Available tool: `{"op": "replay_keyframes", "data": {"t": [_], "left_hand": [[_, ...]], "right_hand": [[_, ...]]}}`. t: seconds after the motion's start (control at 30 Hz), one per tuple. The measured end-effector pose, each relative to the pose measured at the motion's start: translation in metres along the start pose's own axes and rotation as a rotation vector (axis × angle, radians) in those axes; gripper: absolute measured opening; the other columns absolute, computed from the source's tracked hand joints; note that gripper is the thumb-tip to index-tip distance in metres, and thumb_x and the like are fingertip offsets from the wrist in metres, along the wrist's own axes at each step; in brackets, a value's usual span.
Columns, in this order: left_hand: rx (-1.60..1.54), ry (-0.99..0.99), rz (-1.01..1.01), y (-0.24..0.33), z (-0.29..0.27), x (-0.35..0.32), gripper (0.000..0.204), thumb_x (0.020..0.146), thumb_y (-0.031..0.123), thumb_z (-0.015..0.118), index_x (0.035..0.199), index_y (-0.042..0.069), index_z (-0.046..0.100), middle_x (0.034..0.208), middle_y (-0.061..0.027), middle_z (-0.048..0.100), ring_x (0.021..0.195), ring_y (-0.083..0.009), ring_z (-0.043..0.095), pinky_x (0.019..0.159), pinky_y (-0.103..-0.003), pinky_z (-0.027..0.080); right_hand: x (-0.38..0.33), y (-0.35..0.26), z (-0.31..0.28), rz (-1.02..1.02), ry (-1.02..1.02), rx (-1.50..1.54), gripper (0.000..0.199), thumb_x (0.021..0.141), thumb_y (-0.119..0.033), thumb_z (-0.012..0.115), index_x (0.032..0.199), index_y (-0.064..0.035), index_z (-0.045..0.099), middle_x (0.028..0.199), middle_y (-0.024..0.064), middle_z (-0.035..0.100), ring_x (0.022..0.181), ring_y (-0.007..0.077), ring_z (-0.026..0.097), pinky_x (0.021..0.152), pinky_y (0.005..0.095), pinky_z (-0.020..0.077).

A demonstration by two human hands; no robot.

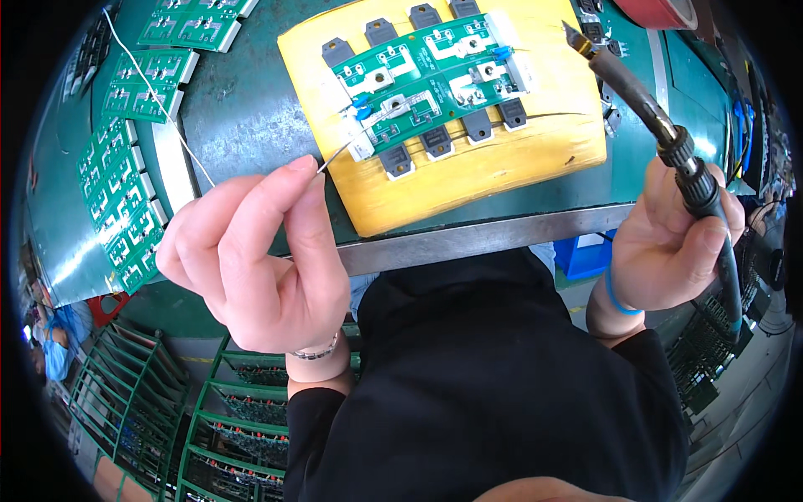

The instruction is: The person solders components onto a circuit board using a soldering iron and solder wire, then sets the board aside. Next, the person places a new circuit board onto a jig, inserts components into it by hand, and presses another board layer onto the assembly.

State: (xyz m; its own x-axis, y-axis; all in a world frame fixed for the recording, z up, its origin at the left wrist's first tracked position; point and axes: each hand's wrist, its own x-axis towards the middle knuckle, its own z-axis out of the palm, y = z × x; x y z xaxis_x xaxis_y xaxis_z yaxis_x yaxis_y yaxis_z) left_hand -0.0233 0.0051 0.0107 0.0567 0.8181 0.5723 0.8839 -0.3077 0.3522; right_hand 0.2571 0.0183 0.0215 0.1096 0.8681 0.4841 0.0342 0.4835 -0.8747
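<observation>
My left hand (255, 251) is pinched shut on a thin solder wire (337, 155), whose tip reaches the near left end of a green circuit board (416, 77). The rest of the wire trails from behind the hand up to the far left. The board lies on a yellow block (468, 171), with black flat transistors (436, 140) sticking out along its long sides and small blue parts on it. In my right hand (669, 243) is a soldering iron (629, 90), held right of the block. Its tip points up and left, apart from the board.
Several green boards (125, 201) lie along the left of the green table. Loose black components (613, 120) and a red tape roll (658, 12) sit at the right. A metal strip (485, 238) edges the table; green racks (238, 418) and a blue bin (583, 256) stand below.
</observation>
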Motion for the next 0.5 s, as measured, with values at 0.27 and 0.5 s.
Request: {"op": "replay_keyframes", "data": {"t": [0.27, 0.5], "left_hand": [[-0.311, 0.132, -0.083, -0.004, 0.012, -0.008, 0.017, 0.088, -0.012, 0.067, 0.104, -0.006, 0.069, 0.102, -0.0126, 0.066, 0.09, -0.0159, 0.061, 0.076, -0.026, 0.049], [-0.311, 0.108, -0.075, 0.0, 0.013, -0.006, 0.018, 0.088, -0.012, 0.067, 0.105, -0.007, 0.069, 0.101, -0.0126, 0.065, 0.09, -0.0163, 0.062, 0.077, -0.026, 0.051]], "right_hand": [[-0.002, -0.001, -0.01, 0.007, -0.071, 0.062, 0.03, 0.1, -0.022, 0.055, 0.128, -0.01, 0.054, 0.091, 0.0098, 0.052, 0.071, 0.0145, 0.044, 0.064, 0.0294, 0.0357], [-0.014, 0.003, 0.016, 0.149, -0.066, 0.131, 0.032, 0.091, -0.013, 0.068, 0.115, -0.0026, 0.05, 0.095, 0.0133, 0.058, 0.078, 0.0155, 0.053, 0.069, 0.0283, 0.0449]]}}
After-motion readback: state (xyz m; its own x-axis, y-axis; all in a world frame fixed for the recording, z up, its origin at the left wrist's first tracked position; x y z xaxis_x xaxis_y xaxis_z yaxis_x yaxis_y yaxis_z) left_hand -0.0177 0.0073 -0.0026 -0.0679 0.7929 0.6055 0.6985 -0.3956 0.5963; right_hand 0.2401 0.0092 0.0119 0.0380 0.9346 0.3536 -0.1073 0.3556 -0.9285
